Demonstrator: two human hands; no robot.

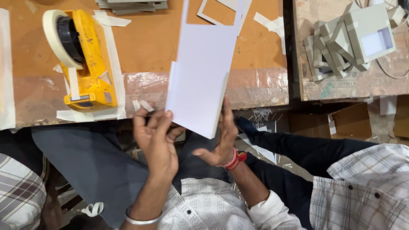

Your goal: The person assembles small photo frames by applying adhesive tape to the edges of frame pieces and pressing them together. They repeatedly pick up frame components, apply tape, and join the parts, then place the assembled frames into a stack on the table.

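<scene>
Holding the white board (200,72) between both hands, the person is keeping its long axis running away from the body, out over the worktop (145,42). The left hand (156,136) is pinching the near-left edge. The right hand (221,136) is bracing the near-right edge with fingers extended (thumb spread below). Both hands lie at the board's near end; neither is nearer. A yellow tape dispenser (83,59) is sitting to the left.
</scene>
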